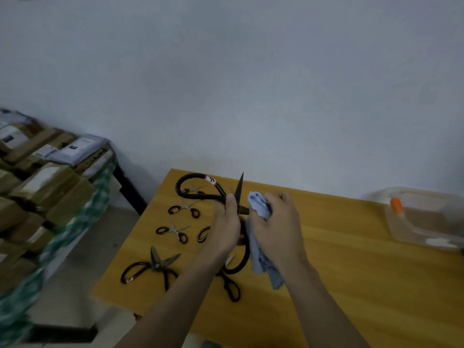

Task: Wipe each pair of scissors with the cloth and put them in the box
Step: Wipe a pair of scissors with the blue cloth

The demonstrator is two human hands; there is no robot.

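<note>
Right now the left hand [227, 222] grips a big pair of black scissors [216, 194] near the pivot, lifted above the yellow counter [339, 259], blades open and one tip pointing up. The right hand [275, 219] has the blue cloth [259, 205] bunched in its curled fingers, pressed against the lower blade right beside the pivot, with the rest of the cloth hanging down toward the counter.

My take on doing this step well — pinch the blade through the cloth and wipe from the pivot outward to the tip, with the fingers on the flat of the blade and off the edge. Then do the other blade the same way. Keeping the left-hand grip close to the pivot looks smart, since it should stop those big looped handles from swinging around.

Several other pairs lie on the left part of the counter: a medium pair with open blades [153, 268] nearest the front edge, two small ones [174, 232] [184, 210] further back, and more partly hidden under the arms. The clear plastic box [426, 219] with the orange clip sits well apart at the far right, so I'd close the blades before carrying this pair over.
</note>
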